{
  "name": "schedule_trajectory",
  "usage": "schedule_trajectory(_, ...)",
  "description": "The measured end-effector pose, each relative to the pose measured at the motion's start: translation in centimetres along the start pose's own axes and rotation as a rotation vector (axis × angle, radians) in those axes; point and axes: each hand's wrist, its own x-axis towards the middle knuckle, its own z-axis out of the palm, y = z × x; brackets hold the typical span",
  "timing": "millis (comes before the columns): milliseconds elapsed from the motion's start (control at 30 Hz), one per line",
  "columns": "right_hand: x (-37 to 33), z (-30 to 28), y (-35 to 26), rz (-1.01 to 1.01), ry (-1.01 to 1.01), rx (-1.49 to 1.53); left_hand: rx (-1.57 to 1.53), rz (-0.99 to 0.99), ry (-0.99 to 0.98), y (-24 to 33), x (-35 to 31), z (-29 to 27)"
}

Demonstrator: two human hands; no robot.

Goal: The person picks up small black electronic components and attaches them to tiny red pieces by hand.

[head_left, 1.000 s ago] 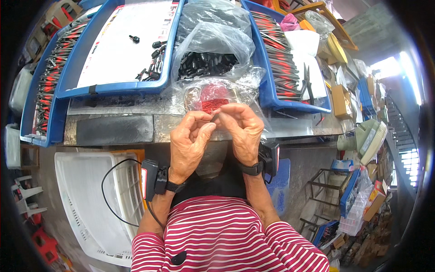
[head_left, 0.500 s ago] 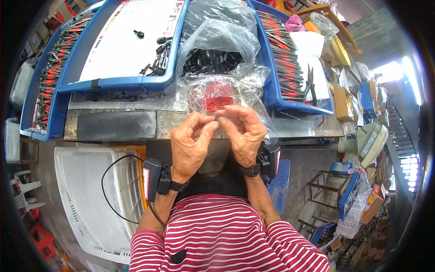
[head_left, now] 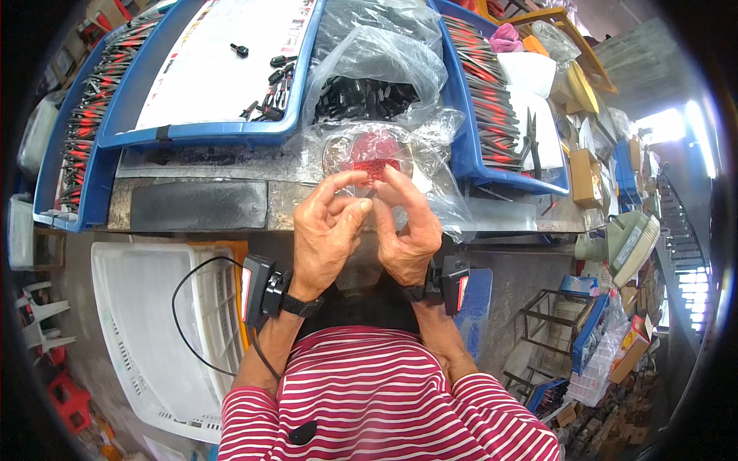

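Although the right hand [head_left: 410, 240] has turned more upright, the small dark piece [head_left: 370, 194] remains by the near edge of the tabletop [head_left: 281, 204], pinched by the left hand [head_left: 324, 240]; right grip indeterminate, fingertip handling continuing.

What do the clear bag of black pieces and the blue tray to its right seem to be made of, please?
The clear bag is probably thin, glossy plastic film: see-through, creased, catching light. The blue tray looks like hard, slightly glossy plastic, given its even colour and smooth rim.
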Motion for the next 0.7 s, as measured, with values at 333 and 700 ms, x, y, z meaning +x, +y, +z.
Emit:
schedule_trajectory(333,-0.7,0.3,-0.8,-0.069,-0.015,-0.185,-0.096,0.144,0.017,-1.3,0.4,0.6)
schedule_trajectory(700,-1.8,0.6,-1.8,-0.167,-0.104,-0.270,-0.298,0.151,-0.031,-1.9,1.7,-0.2)
